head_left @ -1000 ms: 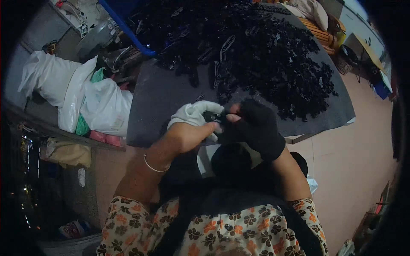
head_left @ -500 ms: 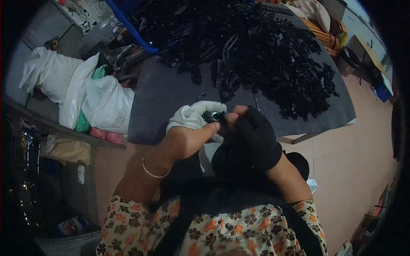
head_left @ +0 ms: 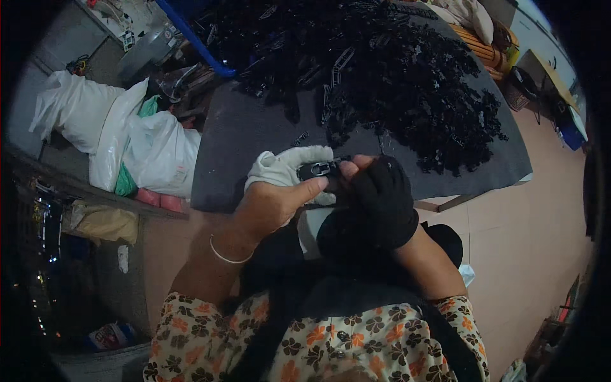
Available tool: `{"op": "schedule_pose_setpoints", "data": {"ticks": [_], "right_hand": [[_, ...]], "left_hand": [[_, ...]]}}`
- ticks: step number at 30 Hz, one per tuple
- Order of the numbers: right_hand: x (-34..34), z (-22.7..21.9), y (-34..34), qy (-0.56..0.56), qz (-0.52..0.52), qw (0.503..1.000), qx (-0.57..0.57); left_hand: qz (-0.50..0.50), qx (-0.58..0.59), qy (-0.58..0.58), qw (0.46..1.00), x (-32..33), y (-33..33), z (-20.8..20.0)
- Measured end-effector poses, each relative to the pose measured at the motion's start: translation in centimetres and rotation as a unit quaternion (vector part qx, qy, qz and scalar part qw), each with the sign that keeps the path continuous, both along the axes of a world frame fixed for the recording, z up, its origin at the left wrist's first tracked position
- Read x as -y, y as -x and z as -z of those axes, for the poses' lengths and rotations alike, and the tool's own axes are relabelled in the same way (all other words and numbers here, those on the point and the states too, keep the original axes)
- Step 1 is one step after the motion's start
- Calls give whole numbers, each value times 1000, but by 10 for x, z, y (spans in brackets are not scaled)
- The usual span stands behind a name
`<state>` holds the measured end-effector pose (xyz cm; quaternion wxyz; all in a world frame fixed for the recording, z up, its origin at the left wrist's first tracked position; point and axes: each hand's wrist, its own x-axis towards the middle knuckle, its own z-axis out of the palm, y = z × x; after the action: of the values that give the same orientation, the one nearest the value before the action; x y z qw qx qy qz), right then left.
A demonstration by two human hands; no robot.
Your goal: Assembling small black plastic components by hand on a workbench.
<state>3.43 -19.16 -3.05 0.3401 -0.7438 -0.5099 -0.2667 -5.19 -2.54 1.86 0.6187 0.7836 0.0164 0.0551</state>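
Between my two hands, just off the table's near edge, is a small black plastic part (head_left: 319, 169) with a pale oval outline on it. My left hand (head_left: 283, 184), in a white glove that leaves the thumb bare, grips it between thumb and fingers. My right hand (head_left: 382, 197), in a black glove with bare fingertips, pinches the part's right end. The fingertips hide some of that end. Past my hands, a large heap of black plastic parts (head_left: 382, 83) covers the far side of the grey table (head_left: 235, 140). One small loose piece (head_left: 301, 138) lies nearer to me.
A blue rim (head_left: 197, 41) of a container stands at the table's far left. White plastic sacks (head_left: 159, 153) sit on a shelf left of the table. Back right are a wooden slatted seat (head_left: 480, 48) and a dark basket (head_left: 520, 89). Pinkish floor tiles (head_left: 509, 223) lie at right.
The part between my hands has turned, so its oval outline now faces up more. My left fingers have opened out a little around it, and my right hand has shifted slightly.
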Motion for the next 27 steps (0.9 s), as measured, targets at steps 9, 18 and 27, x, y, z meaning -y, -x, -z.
{"op": "schedule_pose_setpoints", "data": {"ticks": [9,18,27], "right_hand": [[7,-4,-7,-14,-122,992,-8],[7,-5,-6,-18,-159,985,-68],[-1,-4,-5,-20,-111,991,-73]], "left_hand": [[1,-68,-161,985,3,3,-14],[27,-95,-68,993,3,6,-20],[-34,-66,-121,990,8,14,-10]]}}
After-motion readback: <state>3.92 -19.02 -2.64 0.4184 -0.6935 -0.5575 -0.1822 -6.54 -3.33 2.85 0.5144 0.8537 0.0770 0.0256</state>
